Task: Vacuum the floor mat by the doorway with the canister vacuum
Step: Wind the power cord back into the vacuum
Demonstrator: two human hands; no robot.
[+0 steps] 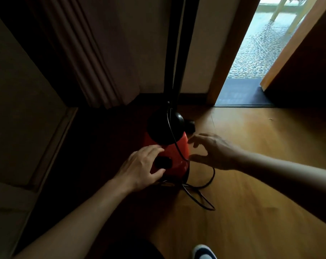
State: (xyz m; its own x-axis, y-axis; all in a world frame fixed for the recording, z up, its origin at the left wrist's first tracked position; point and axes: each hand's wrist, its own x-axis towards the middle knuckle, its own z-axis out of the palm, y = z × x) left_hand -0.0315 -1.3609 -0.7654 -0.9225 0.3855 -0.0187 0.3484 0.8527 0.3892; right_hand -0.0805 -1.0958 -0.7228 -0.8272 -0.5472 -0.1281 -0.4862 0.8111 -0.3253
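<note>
A red canister vacuum [174,156] with a black domed end [163,126] stands on the wooden floor near the wall. My left hand [141,168] rests on its red body, fingers spread around a black button [162,162]. Just to the right of the canister my right hand [212,151] hovers with spread, relaxed fingers, holding nothing. A black power cord [201,186] runs over the canister and loops on the floor beside it. The dark floor mat [240,94] lies in the doorway at the upper right.
A dark curtain [95,58] hangs at the left, and a black pole [179,43] rises behind the vacuum. The wooden door [304,58] stands ajar, with a pebbled floor [259,49] beyond. My shoe [204,252] shows at the bottom edge.
</note>
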